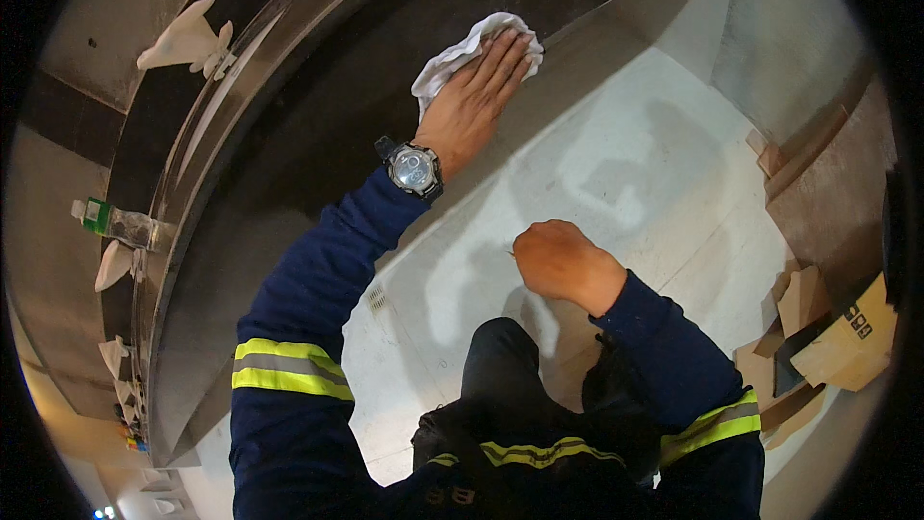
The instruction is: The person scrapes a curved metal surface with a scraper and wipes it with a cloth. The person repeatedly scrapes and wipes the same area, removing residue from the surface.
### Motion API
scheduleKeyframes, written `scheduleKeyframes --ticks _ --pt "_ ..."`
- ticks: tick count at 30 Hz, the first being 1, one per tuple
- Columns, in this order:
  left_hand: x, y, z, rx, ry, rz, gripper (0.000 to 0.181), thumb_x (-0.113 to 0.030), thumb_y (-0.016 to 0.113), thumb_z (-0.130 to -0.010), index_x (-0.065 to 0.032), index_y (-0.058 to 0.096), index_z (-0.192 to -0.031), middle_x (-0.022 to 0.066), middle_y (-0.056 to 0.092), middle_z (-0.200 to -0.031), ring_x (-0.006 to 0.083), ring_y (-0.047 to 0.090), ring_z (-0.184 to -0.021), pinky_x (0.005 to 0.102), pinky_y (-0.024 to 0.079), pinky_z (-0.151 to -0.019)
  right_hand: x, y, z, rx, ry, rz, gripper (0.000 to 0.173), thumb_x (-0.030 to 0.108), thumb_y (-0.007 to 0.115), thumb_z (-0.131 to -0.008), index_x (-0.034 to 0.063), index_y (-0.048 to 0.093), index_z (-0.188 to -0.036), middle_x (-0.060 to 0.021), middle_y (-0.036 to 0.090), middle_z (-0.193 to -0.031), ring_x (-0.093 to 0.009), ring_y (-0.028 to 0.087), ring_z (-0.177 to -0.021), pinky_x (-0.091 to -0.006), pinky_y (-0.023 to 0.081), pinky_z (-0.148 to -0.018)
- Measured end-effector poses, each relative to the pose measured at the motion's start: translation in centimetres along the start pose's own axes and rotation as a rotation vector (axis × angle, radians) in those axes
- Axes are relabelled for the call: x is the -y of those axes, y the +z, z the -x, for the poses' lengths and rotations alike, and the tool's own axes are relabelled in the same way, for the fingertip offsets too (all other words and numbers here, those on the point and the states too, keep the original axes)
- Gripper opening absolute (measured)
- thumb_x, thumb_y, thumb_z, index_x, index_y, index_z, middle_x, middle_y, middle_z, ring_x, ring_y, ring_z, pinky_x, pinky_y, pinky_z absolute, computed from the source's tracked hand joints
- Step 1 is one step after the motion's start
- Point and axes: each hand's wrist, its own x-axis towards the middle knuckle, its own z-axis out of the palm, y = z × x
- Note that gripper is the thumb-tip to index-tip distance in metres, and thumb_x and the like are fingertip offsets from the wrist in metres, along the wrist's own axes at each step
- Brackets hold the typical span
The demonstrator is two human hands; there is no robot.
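My left hand (pixel 473 97), with a digital watch (pixel 413 169) at the wrist, lies flat on a white cloth (pixel 451 71). Beneath the cloth is the dark front panel (pixel 346 115) of a long curved counter, near the panel's lower edge. The fingers point up and to the right, close together. My right hand (pixel 559 260) hangs over the pale floor, curled with its back towards me. A small thin tip shows at its left side; what it belongs to is hidden in the fingers.
A plastic bottle (pixel 126 224) with a green label and several white crumpled pieces (pixel 184 36) stand along the counter's ledge at left. At right, cardboard pieces (pixel 848 339) lean by a brown panel (pixel 830 188). A small floor grate (pixel 377 298) sits near the counter's base.
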Motion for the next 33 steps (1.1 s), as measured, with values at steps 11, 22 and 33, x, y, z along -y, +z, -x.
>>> scheduleKeyframes --ticks 11,22,33 --pt "5.7 -7.1 -0.6 -0.034 -0.023 -0.004 0.079 -0.024 0.07 -0.077 -0.007 0.04 -0.148 0.011 0.032 -0.159 0.0271 0.027 -0.148 0.0404 0.025 -0.12 -0.8 -1.1 2.0 0.031 0.031 -0.023 0.012 0.007 0.059 -0.073 0.0025 0.07 -0.072 -0.0176 0.071 -0.081 -0.034 0.069 -0.079 -0.043 0.055 -0.07" --pt "3.1 -3.6 -1.6 -0.004 0.041 0.173 0.08 -0.02 0.073 -0.076 -0.0107 0.04 -0.149 0.013 0.032 -0.158 0.0296 0.027 -0.148 0.0451 0.03 -0.119 0.7 0.1 0.8 0.026 0.039 -0.052 0.013 0.007 0.059 -0.074 0.0033 0.072 -0.073 -0.0175 0.072 -0.082 -0.033 0.07 -0.079 -0.0421 0.056 -0.07" --pt "4.1 -4.3 -3.0 -0.041 -0.008 0.038 0.077 -0.017 0.069 -0.078 -0.01 0.039 -0.149 0.0144 0.032 -0.158 0.03 0.029 -0.147 0.0468 0.031 -0.118 1.0 0.6 0.7 -0.039 -0.032 -0.034 0.012 0.008 0.06 -0.074 0.0036 0.071 -0.073 -0.0172 0.072 -0.082 -0.033 0.07 -0.081 -0.043 0.055 -0.071"
